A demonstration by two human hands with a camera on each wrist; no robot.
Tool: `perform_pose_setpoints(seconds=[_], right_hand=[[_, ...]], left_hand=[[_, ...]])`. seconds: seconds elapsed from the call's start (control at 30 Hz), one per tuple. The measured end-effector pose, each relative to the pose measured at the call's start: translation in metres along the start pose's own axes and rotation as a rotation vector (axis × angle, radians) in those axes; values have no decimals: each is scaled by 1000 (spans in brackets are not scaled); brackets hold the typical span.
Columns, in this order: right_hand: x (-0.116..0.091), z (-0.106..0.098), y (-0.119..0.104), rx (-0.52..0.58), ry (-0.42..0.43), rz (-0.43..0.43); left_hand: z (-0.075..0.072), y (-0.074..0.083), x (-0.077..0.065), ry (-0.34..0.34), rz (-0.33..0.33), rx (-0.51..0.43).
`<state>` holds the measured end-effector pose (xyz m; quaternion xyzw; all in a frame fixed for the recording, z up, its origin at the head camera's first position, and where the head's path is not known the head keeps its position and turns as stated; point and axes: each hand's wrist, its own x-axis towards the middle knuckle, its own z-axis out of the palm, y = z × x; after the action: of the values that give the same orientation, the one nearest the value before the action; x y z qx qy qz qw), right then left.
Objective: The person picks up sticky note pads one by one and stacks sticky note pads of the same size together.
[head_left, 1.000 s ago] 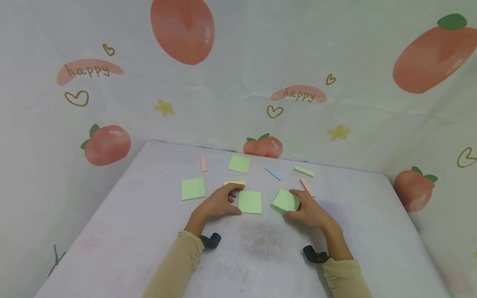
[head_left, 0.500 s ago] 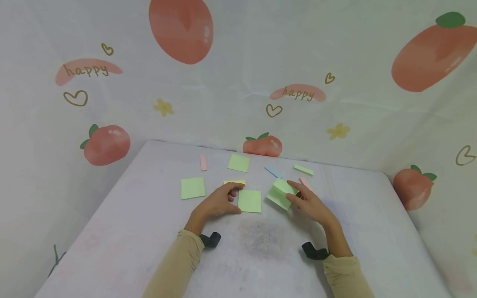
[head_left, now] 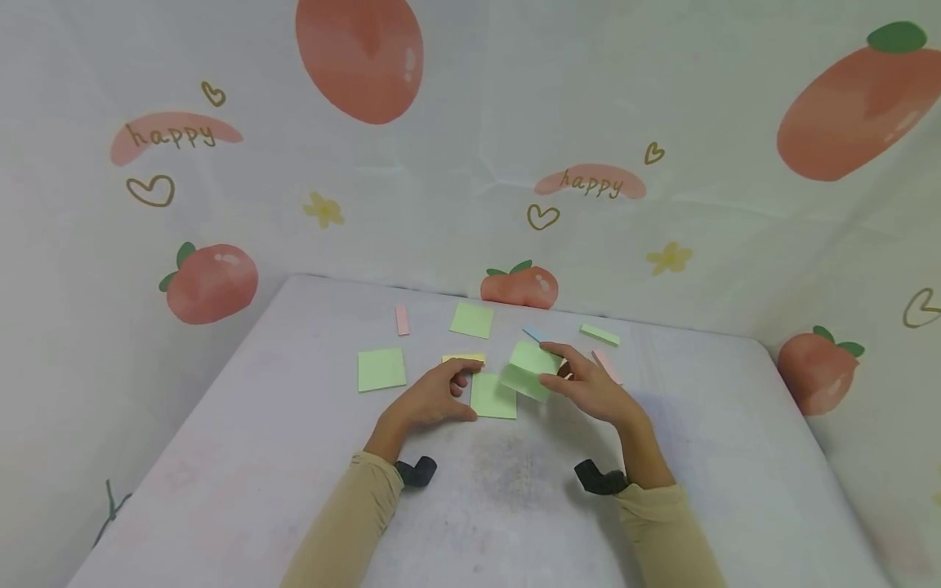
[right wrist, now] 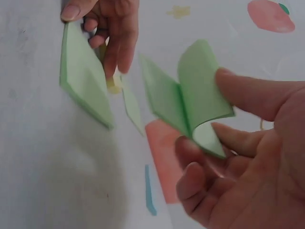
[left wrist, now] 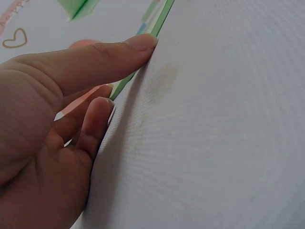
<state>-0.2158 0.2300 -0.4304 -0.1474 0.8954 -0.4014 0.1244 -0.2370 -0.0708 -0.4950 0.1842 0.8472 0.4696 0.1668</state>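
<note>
My right hand (head_left: 599,394) pinches a creased green sticky note (head_left: 528,377) between thumb and fingers, raised above the table. In the right wrist view this sticky note (right wrist: 202,83) has a fold down its middle, and one half curls round under my thumb. My left hand (head_left: 430,400) holds the left side of a flat green sticky note pad (head_left: 496,400), thumb at the near corner and index finger at the far one. The left wrist view has the thumb (left wrist: 109,62) against the pad's thin edge. The lifted note hangs just above and right of the pad.
Green squares lie at the left (head_left: 381,369) and back (head_left: 471,319). A yellow strip (head_left: 463,358) is partly behind my left fingers. Pink (head_left: 401,320), blue (head_left: 532,334) and green (head_left: 599,334) strips lie farther back, and another pink strip (head_left: 606,365) is beside my right hand.
My right hand has lifted the green sticky note off the table and carried it left and away from me, towards the pad. The note has partly unfolded. My left hand stays in place.
</note>
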Motion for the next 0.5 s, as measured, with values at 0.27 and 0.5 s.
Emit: perform_pose_setpoints(seconds=[0.27,0.5], right_hand=[[14,13,-9,16,-126,-20],[22,25,-10,-19,-132,-37]], left_hand=[[-1,-1,0,1,-1,-12],[-1,-2,0,10,34,-6]])
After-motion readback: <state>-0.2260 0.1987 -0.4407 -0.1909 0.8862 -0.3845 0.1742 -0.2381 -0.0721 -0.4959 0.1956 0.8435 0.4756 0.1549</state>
